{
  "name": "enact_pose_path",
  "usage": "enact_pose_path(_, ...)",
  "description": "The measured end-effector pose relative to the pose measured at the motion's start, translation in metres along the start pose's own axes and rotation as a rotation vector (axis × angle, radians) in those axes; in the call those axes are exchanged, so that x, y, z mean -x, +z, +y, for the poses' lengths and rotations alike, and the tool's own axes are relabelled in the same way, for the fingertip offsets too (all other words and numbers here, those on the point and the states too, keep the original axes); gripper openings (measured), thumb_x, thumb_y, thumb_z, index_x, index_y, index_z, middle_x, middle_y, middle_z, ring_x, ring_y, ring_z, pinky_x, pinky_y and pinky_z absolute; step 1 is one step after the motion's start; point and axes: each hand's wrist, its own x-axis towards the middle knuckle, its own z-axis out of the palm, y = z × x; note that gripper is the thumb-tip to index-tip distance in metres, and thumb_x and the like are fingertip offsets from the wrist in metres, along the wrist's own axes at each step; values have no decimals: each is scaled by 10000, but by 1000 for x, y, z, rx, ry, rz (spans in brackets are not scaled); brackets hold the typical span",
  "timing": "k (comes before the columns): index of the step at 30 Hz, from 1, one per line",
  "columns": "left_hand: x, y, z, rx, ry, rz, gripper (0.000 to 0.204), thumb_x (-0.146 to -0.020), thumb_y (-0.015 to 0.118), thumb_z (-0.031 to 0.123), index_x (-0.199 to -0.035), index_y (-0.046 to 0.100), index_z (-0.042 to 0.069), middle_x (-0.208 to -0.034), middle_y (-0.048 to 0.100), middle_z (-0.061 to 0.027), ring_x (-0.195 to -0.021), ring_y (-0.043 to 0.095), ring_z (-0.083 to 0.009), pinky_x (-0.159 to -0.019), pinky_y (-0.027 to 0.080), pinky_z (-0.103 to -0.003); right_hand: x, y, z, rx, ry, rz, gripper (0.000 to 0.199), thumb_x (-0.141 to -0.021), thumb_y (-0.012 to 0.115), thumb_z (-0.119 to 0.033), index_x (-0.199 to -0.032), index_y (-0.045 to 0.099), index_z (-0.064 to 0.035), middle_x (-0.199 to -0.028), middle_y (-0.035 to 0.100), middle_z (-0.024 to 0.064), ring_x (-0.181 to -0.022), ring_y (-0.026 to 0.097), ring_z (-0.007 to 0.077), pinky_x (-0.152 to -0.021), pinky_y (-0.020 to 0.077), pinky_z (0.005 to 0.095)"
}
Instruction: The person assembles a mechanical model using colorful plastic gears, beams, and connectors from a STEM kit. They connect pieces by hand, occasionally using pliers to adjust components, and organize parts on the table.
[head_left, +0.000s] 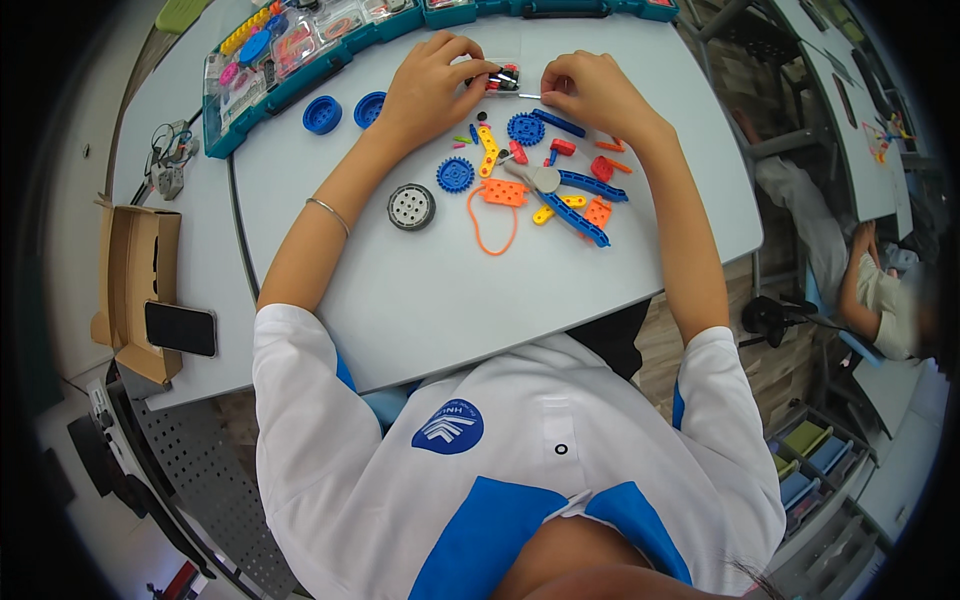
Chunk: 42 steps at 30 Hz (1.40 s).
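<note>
My left hand (428, 88) reaches over a small clear box (517, 90) of red and black pieces at the far side of the table. Its thumb and forefinger are closed at the box, and what they hold, if anything, is too small to make out. To the right of the box, my right hand (598, 92) is closed in a pinch at the end of a thin light-grey rod (529, 96). Just nearer than the hands lie blue gears (525, 129), a yellow angled beam (488, 151), an orange block (503, 192) and blue curved beams (580, 221).
Blue wheel hubs (322, 115) and a black-rimmed wheel (411, 207) lie on the left of the white table (420, 310). A teal parts case (290, 95) stands behind. At far left are a cardboard box (140, 270), a phone (181, 329) and a wired module (172, 165).
</note>
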Motion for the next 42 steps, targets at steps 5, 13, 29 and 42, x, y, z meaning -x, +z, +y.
enact_pose_path(5,-1,0,-3,143,-149,125,301,-865,599,2,-1132,706,90,-973,656,-74,-926,611,-236,-814,499,-338,-7,5,7,-167,-27,250,112,-860,676,-189,-915,707,-96,-871,685,45,-931,602,219,-857,430,385)
enact_pose_path(13,3,9,-7,176,-186,136,355,-841,574,-48,-1132,707,108,-1013,649,-78,-931,611,-226,-808,507,-331,-27,34,-18,-42,-114,371,113,-861,695,-204,-937,726,-127,-846,679,11,-910,595,206,-860,392,393)
enact_pose_path(29,8,7,-9,63,-49,16,264,-792,645,-20,-1001,737,113,-973,649,-29,-943,602,-214,-795,518,-334,-7,27,-4,-62,-202,322,176,-862,707,-219,-1015,769,-161,-916,680,32,-886,602,206,-856,448,342)
enact_pose_path(42,-8,-17,6,189,-180,191,227,-794,600,-66,-975,697,31,-922,641,-122,-888,602,-311,-775,486,-384,-2,12,-27,-226,-186,198,185,-849,711,-216,-1017,759,-155,-951,660,41,-935,592,214,-844,469,348)
